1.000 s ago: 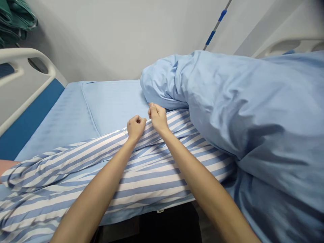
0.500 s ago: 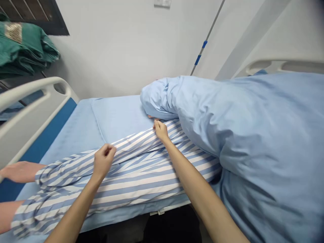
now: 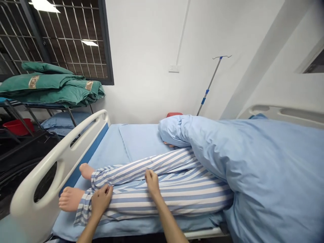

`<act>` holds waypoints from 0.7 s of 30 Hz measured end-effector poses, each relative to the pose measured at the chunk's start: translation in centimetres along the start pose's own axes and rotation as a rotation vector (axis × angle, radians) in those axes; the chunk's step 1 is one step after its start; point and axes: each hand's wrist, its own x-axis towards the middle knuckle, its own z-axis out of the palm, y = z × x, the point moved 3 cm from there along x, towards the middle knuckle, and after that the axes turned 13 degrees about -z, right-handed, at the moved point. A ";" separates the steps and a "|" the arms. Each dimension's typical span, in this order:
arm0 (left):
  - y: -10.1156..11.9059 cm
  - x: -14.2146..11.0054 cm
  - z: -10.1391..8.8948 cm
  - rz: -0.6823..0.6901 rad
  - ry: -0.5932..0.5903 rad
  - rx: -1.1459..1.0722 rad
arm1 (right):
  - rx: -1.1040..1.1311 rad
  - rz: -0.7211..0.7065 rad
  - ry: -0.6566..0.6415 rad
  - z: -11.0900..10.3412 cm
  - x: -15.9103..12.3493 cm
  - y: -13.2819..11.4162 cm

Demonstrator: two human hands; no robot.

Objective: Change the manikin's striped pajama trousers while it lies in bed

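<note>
Landmark: the footboard [image 3: 62, 165]. Striped trousers [image 3: 187, 195] run lengthwise away from it, hems just short of it, upper end going under the quilt [image 3: 265, 168] well away from it. Long axis roughly square to the footboard, the two legs slightly splayed toward it and closing up away from it. Bare feet [image 3: 71, 199] poke out of the hems, the nearer one just beside the footboard.

My left hand [image 3: 102, 199] is the one closer to the footboard, over the lower trouser leg just past the foot. My right hand [image 3: 152, 184] is farther from the footboard, about mid-length of the trousers, over the strip between the two legs. Hands well apart from each other, both strung out along the trousers' long axis, so for anything at the hems my left hand is nearer; for the quilt end, my right.

Fingers curled in on both hands. Can't tell if either has cloth pinched or just rests on it; contact hidden under the fingers. From my right hand the trousers stretch both ways: footboard way to the hems, opposite way to the quilt. From my left, most of their length lies away from the footboard.
</note>
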 end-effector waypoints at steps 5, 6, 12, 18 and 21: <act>-0.1 -0.2 0.1 0.013 0.009 0.051 | -0.052 -0.146 -0.237 9.2 -3.9 -4.9; -0.4 -0.1 0.2 0.015 -0.004 0.055 | -0.077 -0.169 -0.268 10.6 -4.5 -5.4; -1.4 0.7 0.5 -0.002 -0.089 -0.001 | -0.227 -0.218 -0.338 14.5 -6.9 -4.8; 1.1 1.3 -0.3 -0.009 -0.048 -0.448 | -0.012 -0.097 -0.299 14.3 -5.9 -3.8; 1.6 0.9 0.0 -0.088 0.006 -0.580 | 0.008 -0.044 -0.264 13.8 -5.2 -4.0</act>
